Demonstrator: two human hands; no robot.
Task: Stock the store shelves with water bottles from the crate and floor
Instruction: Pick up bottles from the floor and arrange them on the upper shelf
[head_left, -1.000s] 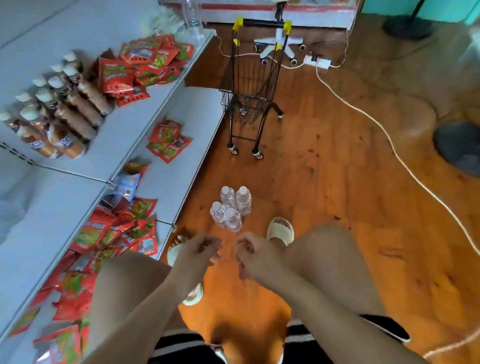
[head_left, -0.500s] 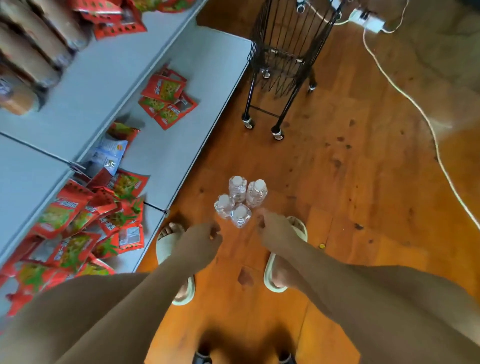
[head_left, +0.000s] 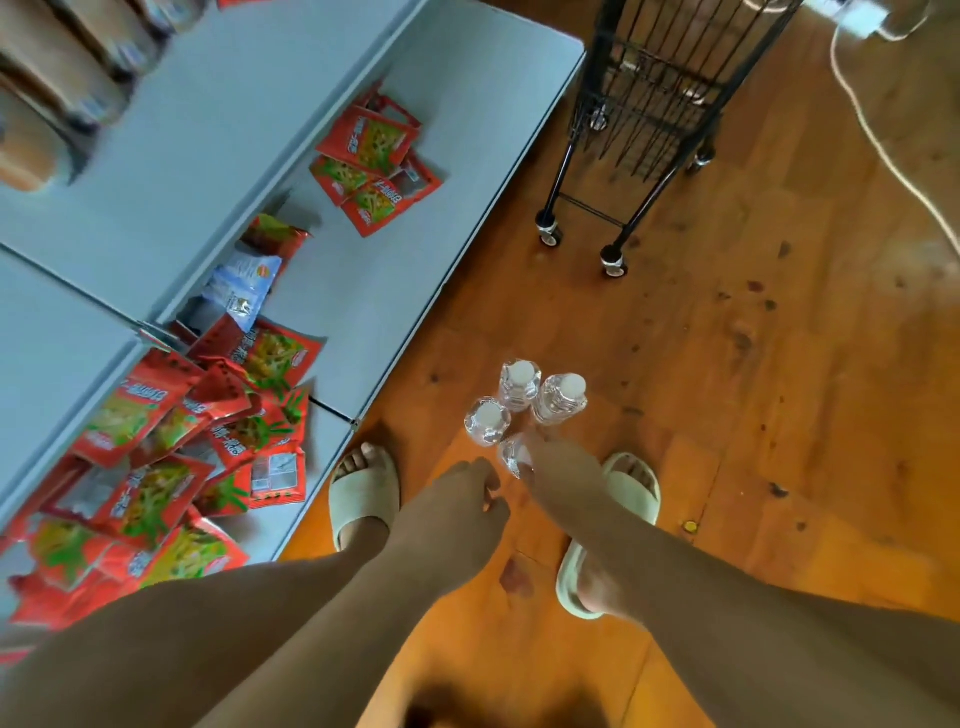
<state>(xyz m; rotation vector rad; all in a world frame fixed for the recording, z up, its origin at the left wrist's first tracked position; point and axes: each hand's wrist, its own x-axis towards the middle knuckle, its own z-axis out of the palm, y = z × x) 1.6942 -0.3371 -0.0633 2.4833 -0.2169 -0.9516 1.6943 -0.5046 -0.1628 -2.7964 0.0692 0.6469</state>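
Several clear water bottles with white caps (head_left: 519, 385) stand upright in a tight cluster on the wooden floor, just in front of my feet. My right hand (head_left: 558, 465) reaches down onto the nearest bottle (head_left: 511, 458). Its fingers close over the cap and neck and hide most of the bottle. My left hand (head_left: 460, 501) hovers just left of that bottle with loosely curled fingers and holds nothing. The white lower shelf (head_left: 363, 291) lies to the left of the bottles.
Red snack packets (head_left: 171, 415) are piled on the lower shelf, with more packets (head_left: 374, 166) farther back. A black wire cart on wheels (head_left: 644, 104) stands beyond the bottles. A white cable (head_left: 883, 150) runs across the floor at right. My slippered feet (head_left: 363, 493) flank the bottles.
Both hands have dropped toward the floor bottles as the view tilted down. The right hand has moved from beside the nearest bottle onto its top.
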